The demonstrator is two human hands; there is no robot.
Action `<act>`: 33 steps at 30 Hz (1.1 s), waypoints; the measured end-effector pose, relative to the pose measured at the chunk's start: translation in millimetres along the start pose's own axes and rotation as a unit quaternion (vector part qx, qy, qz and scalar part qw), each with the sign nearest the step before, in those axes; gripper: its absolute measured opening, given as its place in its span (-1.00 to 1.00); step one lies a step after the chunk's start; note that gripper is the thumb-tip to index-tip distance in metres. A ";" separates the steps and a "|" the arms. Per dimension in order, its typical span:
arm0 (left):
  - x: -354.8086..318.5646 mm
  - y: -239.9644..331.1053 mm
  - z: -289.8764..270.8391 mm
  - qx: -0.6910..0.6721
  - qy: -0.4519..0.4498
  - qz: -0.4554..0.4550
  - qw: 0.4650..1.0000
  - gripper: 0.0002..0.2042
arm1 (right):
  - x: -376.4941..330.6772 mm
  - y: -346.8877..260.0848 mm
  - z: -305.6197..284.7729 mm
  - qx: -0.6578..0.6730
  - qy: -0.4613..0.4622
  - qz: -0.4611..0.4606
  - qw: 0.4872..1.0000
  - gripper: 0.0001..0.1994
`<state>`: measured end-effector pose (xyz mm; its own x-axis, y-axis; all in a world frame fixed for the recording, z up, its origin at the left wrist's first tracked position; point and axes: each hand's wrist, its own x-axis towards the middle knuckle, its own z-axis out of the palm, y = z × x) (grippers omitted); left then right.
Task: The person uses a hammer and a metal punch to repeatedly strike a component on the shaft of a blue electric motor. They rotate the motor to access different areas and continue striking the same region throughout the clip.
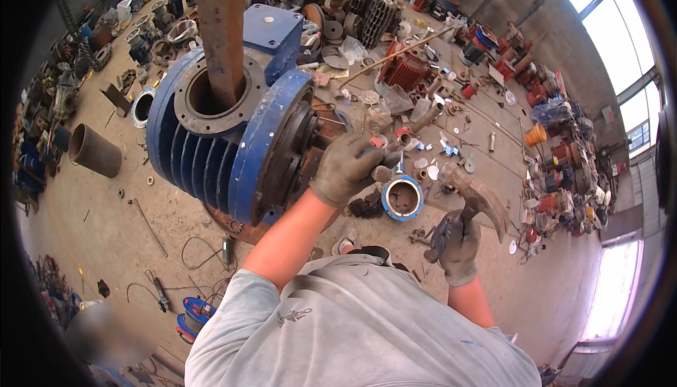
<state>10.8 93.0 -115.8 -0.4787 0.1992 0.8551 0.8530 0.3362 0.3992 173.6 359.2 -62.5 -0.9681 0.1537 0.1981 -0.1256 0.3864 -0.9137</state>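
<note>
My left hand (347,168), in a dark work glove, is closed around a short metal bar (382,174). Its blunt end sticks out past my fingers, and how far the bar runs is hard to tell. To the right, my gloved right hand (455,244) grips a hammer by its handle; the curved rusty hammer head (482,200) rises above my fingers. Left of my left hand stands a large blue finned motor housing (204,158), its dark round end face toward that hand. A rusty square steel post (223,34) hangs down into the round flanged opening on the housing's top.
A blue-rimmed ring flange (403,198) lies on the floor between my hands. Red motors (405,66) and scattered parts spread beyond. A rusty pipe section (94,150), a power tool with cable (161,292) and a blue cable reel (195,316) are at left.
</note>
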 end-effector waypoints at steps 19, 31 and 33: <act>3.4 -2.8 1.8 0.015 -0.044 0.001 0.999 -0.62 | -9.6 -39.0 2.7 0.318 -0.026 -0.197 0.927 -0.82; 13.6 5.9 29.4 0.019 -0.048 0.015 0.999 -0.79 | -21.4 23.0 -11.0 -0.077 -0.070 -0.047 0.993 -0.83; 20.6 9.8 29.1 0.038 -0.058 0.027 0.997 -0.79 | -21.2 26.3 -12.8 -0.022 -0.052 0.002 0.998 -0.81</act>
<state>3.3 127.2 -103.9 -0.4568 0.3219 0.8293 0.8620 0.3903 0.3233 193.7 377.7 -86.2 -0.9860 0.0617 0.1548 -0.1142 0.4260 -0.8975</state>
